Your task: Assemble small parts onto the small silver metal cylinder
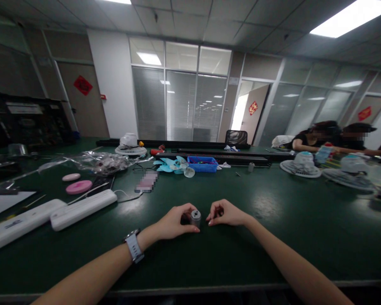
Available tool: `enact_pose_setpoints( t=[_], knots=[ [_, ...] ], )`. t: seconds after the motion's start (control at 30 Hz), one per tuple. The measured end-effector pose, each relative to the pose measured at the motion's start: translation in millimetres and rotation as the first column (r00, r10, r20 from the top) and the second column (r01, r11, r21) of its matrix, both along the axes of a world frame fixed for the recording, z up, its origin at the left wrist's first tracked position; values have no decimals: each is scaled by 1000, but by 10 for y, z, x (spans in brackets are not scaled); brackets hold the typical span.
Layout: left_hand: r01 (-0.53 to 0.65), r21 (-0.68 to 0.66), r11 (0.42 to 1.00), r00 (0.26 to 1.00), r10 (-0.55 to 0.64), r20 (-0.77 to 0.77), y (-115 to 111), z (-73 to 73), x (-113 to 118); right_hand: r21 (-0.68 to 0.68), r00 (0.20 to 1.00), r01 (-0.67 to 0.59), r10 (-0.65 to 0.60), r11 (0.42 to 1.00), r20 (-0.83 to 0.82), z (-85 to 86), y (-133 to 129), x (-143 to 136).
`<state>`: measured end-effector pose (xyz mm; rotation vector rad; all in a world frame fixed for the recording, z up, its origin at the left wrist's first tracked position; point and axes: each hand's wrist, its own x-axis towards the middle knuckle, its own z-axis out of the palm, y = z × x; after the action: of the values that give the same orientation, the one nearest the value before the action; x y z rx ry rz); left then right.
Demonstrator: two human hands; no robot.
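My left hand (174,222) curls its thumb and fingers around a small grey metal cylinder (196,219) that is upright at the green tabletop (209,258). Its top face shows dark holes; most of its left side is hidden by my fingers. Just to the right, apart from the cylinder, my right hand (227,213) is closed, thumb and fingertips drawn together. Whether anything small is pinched there is too fine to tell.
White power strips (84,209), a pink disc (79,187) and a phone (147,182) lie left. Farther back are light blue fan blades (169,164), a blue bin (206,169) and a white fan part (130,150). More fan parts (301,165) and two people (314,142) are at right.
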<state>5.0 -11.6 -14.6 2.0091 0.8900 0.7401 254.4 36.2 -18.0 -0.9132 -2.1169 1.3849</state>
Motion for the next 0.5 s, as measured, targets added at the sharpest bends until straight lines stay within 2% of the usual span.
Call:
enact_pose_setpoints(
  t=[0.07, 0.17, 0.23, 0.37, 0.5],
  knots=[
    [7, -1, 1000, 1000, -7, 15, 4, -6, -1, -12, 988, 70, -71, 997, -137, 11, -17, -66],
    [12, 2, 1000, 1000, -12, 16, 7, -10, 1, 27, 914, 212, -189, 977, -360, 79, -87, -221],
    [13, 12, 1000, 1000, -13, 9, 8, -12, 1, 55, 875, 264, -215, 963, -433, 130, -157, -338],
    [10, 29, 1000, 1000, -10, -1, 10, -11, -1, 123, 912, 214, -153, 969, -381, 186, -283, -499],
    [-5, 48, 999, 1000, 5, -18, 11, -5, -2, 187, 937, 232, -168, 955, -306, 199, -335, -526]
  ],
)
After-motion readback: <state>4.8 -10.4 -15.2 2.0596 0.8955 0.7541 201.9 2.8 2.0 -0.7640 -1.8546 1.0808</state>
